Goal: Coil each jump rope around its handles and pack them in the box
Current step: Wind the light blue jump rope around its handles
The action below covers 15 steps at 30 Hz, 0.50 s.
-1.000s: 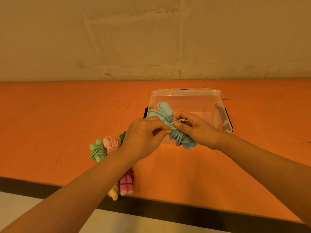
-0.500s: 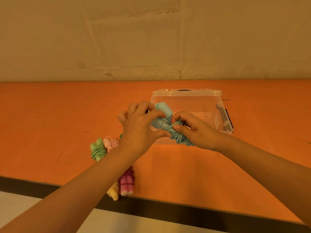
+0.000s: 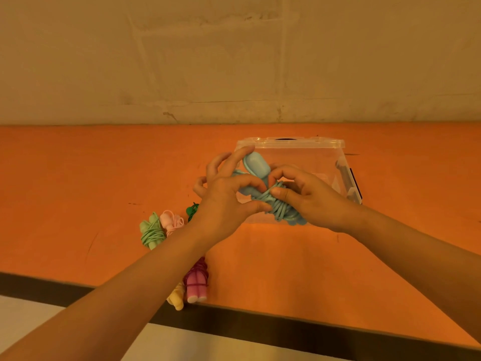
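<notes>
From the head camera I see both hands raised in front of the clear plastic storage box [image 3: 299, 145], which stands open on the orange tabletop [image 3: 78, 178] near the wall. Between them is the light blue jump rope with its cord wound round the two blue handles [image 3: 256, 165]. My right hand [image 3: 312, 199] has its fingers and thumb curled round the wound middle of the bundle, gripping it. My left hand [image 3: 226, 201] pinches the blue cord between thumb and forefinger at the bundle's left side, its other fingers spread and lifted. The handle tops stick up above the hands, in line with the box's near wall; the bundle is not inside the box.

Left of the box, on the tabletop, lie other coiled ropes: a pale green coiled jump rope [image 3: 152, 231] just beside a pale pink coiled jump rope [image 3: 171, 222], and a dark green one [image 3: 192, 209] mostly hidden by my left wrist. Nearer the table edge, under my left forearm, lie a magenta coiled jump rope [image 3: 196, 282] and a yellow one [image 3: 177, 298].
</notes>
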{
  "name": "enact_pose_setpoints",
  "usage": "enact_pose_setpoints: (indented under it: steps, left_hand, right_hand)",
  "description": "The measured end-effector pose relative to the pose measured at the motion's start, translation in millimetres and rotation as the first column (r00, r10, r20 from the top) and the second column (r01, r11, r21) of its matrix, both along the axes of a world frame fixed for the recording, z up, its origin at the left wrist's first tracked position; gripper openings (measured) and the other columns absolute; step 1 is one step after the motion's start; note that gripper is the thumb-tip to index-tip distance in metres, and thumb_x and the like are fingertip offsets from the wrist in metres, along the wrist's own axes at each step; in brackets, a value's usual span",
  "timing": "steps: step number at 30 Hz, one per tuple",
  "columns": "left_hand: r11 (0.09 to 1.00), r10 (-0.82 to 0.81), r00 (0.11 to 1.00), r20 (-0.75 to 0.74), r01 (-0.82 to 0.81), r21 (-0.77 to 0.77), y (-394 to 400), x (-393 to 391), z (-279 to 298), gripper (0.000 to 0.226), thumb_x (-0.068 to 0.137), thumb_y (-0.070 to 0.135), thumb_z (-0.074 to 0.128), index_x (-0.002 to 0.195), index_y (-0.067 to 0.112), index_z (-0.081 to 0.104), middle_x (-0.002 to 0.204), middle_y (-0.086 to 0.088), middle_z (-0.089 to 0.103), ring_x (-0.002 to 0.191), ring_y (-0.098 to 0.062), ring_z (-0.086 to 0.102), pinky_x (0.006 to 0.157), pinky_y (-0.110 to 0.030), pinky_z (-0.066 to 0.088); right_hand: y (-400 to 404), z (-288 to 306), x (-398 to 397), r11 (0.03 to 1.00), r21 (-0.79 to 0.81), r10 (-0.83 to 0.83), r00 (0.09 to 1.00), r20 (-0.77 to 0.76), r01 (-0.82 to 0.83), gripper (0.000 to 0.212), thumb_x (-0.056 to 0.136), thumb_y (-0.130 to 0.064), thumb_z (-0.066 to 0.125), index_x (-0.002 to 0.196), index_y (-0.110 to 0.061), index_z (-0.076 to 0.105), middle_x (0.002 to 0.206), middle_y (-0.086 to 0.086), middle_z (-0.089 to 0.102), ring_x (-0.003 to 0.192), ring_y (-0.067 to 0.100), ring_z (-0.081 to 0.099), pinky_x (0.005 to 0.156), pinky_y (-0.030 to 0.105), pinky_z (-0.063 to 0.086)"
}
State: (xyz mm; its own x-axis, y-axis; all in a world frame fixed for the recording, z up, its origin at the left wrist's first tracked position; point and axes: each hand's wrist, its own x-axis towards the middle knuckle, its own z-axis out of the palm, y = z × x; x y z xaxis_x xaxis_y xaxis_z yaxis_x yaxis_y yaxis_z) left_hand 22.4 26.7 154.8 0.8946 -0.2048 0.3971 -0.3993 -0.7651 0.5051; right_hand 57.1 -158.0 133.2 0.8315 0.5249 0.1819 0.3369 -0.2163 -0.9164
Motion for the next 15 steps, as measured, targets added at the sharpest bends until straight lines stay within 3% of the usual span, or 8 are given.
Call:
enact_pose_setpoints:
  steps: [6, 10, 15]
  left_hand:
    - [0.991, 0.09, 0.994, -0.057, -0.084, 0.103, -7.3, -2.0, 3.4, 0.024, 0.061, 0.04, 0.083, 0.078, 0.03, 0.07, 0.145, 0.023, 0.028, 0.136, -0.015, 0.017, 0.081, -0.02, 0.006]
    - [0.957, 0.11, 0.989, -0.1, -0.079, 0.278, -7.7, -2.0, 7.0, 0.023, 0.065, 0.047, 0.079, 0.081, 0.033, 0.071, 0.149, 0.021, 0.024, 0.132, -0.009, 0.008, 0.078, -0.027, 0.004]
    - [0.969, 0.078, 0.996, -0.047, -0.065, 0.237, -6.7, -4.7, 7.2, 0.021, 0.063, 0.046, 0.081, 0.076, 0.032, 0.071, 0.146, 0.023, 0.029, 0.123, -0.005, 0.012, 0.077, -0.026, 0.005]
  right_hand:
    - [0.2, -0.8, 1.7, 0.999, -0.039, -0.035, 0.999, 0.042, 0.037, 0.007, 0.093, -0.007, 0.057, 0.096, -0.012, 0.059, 0.118, 0.011, 0.055, 0.096, 0.035, 0.058, 0.086, 0.05, 0.048]
    - [-2.6, -2.6, -0.7, 0.993, -0.117, 0.007, 0.998, 0.057, -0.001, 0.008, 0.092, -0.009, 0.059, 0.098, -0.013, 0.06, 0.12, 0.005, 0.051, 0.113, 0.02, 0.053, 0.096, 0.045, 0.045]
    - [-3.5, 6.7, -5.0, 0.987, -0.163, 0.022, 0.996, 0.081, -0.008, 0.014, 0.087, -0.015, 0.067, 0.095, -0.023, 0.059, 0.124, -0.001, 0.045, 0.114, 0.015, 0.051, 0.092, 0.042, 0.049]
